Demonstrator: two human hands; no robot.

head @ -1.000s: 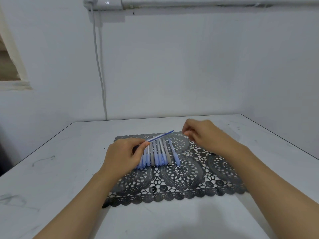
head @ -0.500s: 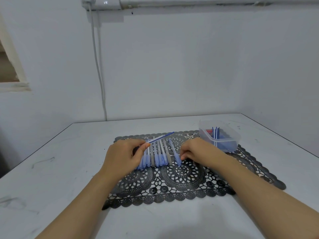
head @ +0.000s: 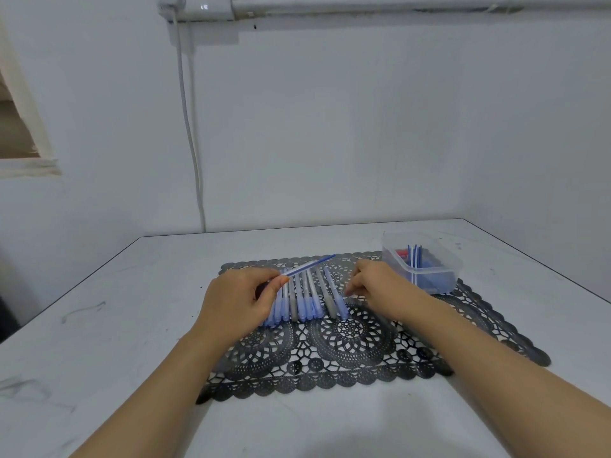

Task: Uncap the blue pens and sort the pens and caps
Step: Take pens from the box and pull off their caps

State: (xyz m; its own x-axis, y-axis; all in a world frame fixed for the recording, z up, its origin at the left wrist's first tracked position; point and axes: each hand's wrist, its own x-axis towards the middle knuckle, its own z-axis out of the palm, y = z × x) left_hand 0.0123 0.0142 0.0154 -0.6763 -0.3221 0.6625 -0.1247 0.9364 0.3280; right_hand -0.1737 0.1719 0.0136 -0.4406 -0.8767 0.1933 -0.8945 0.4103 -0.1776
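Note:
Several pens [head: 305,297] lie side by side on a black lace mat [head: 363,355], caps toward me; most caps are blue, two are grey. My left hand [head: 236,304] grips one thin blue pen [head: 310,265] that sticks out up and to the right, above the row. My right hand [head: 380,285] hovers at the right end of the row with curled fingers, their tips beside the rightmost blue-capped pen [head: 334,292]. Whether they pinch that pen is not visible.
A clear plastic box [head: 454,264] stands on the mat's far right corner, holding a few blue pens upright and something red. The mat lies on a white table [head: 99,342] against a white wall, with a cable hanging down the wall behind.
My right hand came back from the far right, uncovering the plastic box, and settled at the right end of the pen row. My left hand and its pen stayed in place.

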